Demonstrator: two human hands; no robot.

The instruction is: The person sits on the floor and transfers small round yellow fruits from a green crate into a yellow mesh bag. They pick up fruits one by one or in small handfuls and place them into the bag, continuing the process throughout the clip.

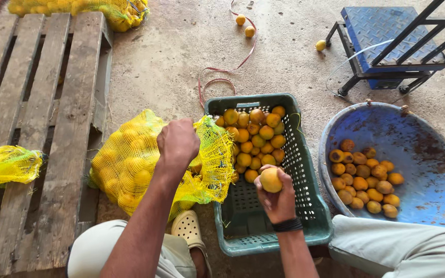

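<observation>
Orange fruit [271, 180] held over green plastic crate [305, 206] | right hand [278, 198] grip closed around it | left hand [178, 144] grip clenched on mouth of yellow mesh sack [130, 164], part-filled with fruit | blue basin [428, 170] of blemished fruit just beside crate on concrete floor [181, 56]

I see a round yellow-orange fruit [271, 179] gripped in my right hand [278, 198], raised over the green plastic crate [305, 175]. My left hand [178, 144] clutches the open mouth of a yellow mesh sack [130, 164], bulging with fruit, lying slumped against the crate's left wall.
</observation>
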